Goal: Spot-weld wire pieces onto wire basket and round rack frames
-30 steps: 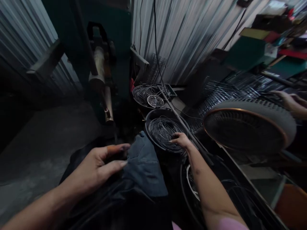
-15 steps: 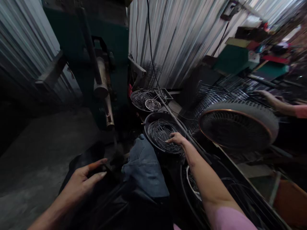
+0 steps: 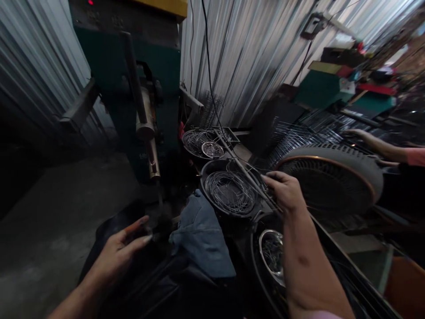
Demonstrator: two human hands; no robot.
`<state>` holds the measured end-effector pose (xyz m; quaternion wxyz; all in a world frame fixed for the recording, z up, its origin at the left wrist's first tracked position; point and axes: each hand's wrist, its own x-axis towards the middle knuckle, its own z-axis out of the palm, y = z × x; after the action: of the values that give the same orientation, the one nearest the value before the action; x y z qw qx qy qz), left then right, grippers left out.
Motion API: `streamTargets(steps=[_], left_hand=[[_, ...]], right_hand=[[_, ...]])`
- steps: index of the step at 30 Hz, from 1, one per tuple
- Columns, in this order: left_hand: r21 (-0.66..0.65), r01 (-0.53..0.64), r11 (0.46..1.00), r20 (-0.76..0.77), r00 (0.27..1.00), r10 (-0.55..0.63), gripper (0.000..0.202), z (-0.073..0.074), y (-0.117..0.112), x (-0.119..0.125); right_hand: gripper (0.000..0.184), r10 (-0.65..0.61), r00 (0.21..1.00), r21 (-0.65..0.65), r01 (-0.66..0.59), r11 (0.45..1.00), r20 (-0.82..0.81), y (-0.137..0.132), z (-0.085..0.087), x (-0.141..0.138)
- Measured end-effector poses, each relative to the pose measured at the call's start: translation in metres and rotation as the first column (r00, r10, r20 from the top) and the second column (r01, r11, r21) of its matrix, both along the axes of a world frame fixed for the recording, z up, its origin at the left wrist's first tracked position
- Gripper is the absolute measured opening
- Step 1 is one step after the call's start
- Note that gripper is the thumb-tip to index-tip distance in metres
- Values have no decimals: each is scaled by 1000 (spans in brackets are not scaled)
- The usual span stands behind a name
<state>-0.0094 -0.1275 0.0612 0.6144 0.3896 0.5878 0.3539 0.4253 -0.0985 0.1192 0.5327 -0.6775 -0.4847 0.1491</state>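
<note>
My right hand (image 3: 283, 189) is closed, fingers pinched, above the right edge of a dark basin (image 3: 206, 170). A thin wire ring (image 3: 230, 162) seems to run from over the basin to its fingertips, faint in the dim light. Coiled wire rings (image 3: 215, 190) fill this basin. At lower left, my left hand (image 3: 124, 250) is open, thumb and forefinger apart, an orange covering on one finger. It is beside a dark part below the machine's metal rod (image 3: 153, 166). A blue-grey cloth (image 3: 202, 235) lies between the hands.
The green machine (image 3: 162, 71) stands ahead. Another basin of wire (image 3: 192, 141) sits behind, with a small metal bowl (image 3: 212, 149). Below my right forearm is another metal bowl (image 3: 272, 252). A round fan (image 3: 328, 177) and a co-worker's hand (image 3: 372, 141) are at right.
My right hand has lifted out of the wire basin and moved right, its fingers now closed. My left hand has hardly moved. The view has shifted slightly.
</note>
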Motion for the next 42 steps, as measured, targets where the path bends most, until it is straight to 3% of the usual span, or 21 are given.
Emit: streamTargets(steps=[2, 4, 5, 7, 9, 11, 14, 15, 16, 17, 19, 21, 22, 23, 24, 26, 30, 37, 42], left_hand=[[-65, -85, 994, 255, 962, 98, 64, -2, 6, 17], [-151, -102, 983, 487, 858, 164, 53, -8, 9, 35], [-184, -104, 977, 565, 803, 192, 47, -12, 9, 43], [-230, -80, 970, 710, 668, 223, 43, -22, 7, 52], [-244, -3, 970, 831, 514, 211, 50, -30, 2, 52], [-215, 64, 974, 904, 391, 174, 49, -36, -3, 43], [-129, 69, 989, 947, 303, 102, 43, -37, -6, 21], [-101, 58, 993, 955, 287, 80, 43, -37, -6, 13], [-77, 49, 996, 960, 275, 61, 44, -36, -6, 5], [-58, 41, 997, 963, 265, 45, 46, -35, -6, -2], [-42, 40, 998, 967, 251, 31, 51, -34, -6, -14], [-39, 54, 998, 971, 237, 25, 56, -35, -5, -23], [-38, 63, 997, 973, 228, 22, 58, -36, -5, -26], [-36, 72, 997, 976, 218, 20, 60, -37, -4, -29], [-32, 83, 996, 978, 207, 14, 61, -39, -3, -31], [-26, 101, 995, 982, 186, 7, 63, -42, 1, -35], [-76, 95, 993, 979, 195, 56, 69, -38, 10, -39], [-132, 55, 990, 952, 287, 111, 87, 10, 35, -48], [-115, 64, 991, 931, 356, 85, 91, 43, 46, -54]], right_hand=[[21, 199, 973, 2, -201, 980, 116, -30, 15, -45], [16, 412, 890, -50, -411, 910, 192, -56, 18, -100], [21, 553, 811, -102, -544, 833, 191, -65, 16, -128], [31, 837, 541, -227, -808, 544, 80, -75, 5, -177], [33, 937, 345, -256, -911, 323, -46, -75, -9, -213], [33, 966, 239, -253, -945, 209, -94, -71, -17, -237], [34, 991, 126, -263, -959, 110, -47, -66, -12, -250], [33, 993, 115, -252, -962, 108, -17, -64, -8, -250], [31, 990, 142, -222, -965, 143, 18, -62, -3, -248], [28, 975, 215, -175, -959, 222, 57, -58, 0, -244], [22, 861, 490, -56, -864, 501, 137, -46, 1, -231], [20, 606, 777, 53, -621, 782, 169, -27, -7, -217], [22, 474, 867, 82, -489, 868, 150, -16, -13, -210], [26, 381, 918, 87, -391, 916, 106, -6, -19, -205], [31, 338, 941, 69, -339, 938, 30, 3, -25, -201], [38, 349, 921, -3, -355, 935, -172, 17, -36, -198], [34, 408, 779, -38, -482, 876, -476, 30, -43, -212], [33, 301, 573, -40, -506, 861, -762, 49, -32, -231], [36, 255, 527, -52, -498, 865, -811, 51, -15, -231]])
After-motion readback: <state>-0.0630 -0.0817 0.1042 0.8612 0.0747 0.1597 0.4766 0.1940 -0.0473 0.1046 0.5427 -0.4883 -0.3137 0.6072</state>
